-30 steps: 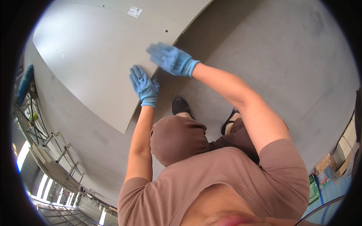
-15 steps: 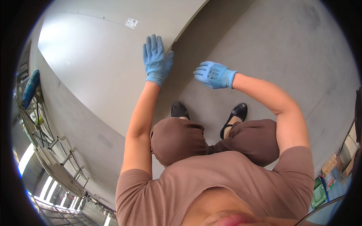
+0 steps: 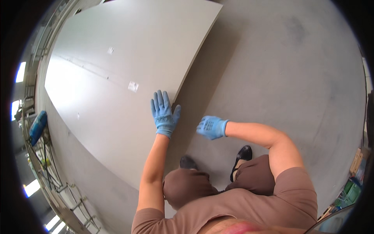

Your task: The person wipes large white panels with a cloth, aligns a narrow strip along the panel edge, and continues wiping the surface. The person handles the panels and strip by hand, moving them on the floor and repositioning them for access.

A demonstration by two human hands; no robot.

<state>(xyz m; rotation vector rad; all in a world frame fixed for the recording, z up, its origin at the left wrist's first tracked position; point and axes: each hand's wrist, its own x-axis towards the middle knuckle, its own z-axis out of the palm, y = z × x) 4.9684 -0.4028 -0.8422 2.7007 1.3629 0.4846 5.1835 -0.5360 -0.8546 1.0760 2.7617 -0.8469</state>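
Left hand (image 3: 163, 115): blue-gloved, fingers stretched out, palm down by the panel's right edge, gripping nothing that I can see
Right hand (image 3: 211, 127): fingers curled, apart from the panel; its palm is hidden, so I cannot tell how far it is closed or whether it holds anything
Grey sheet panel (image 3: 120, 113): broad face up, ahead and to the left, right edge raised above the floor (image 3: 280, 85)
Panel work done: I judge only the left palm is placed
Panel work left: right hand not on it, remainder unclear to me
White label (image 3: 133, 86): on the panel's face
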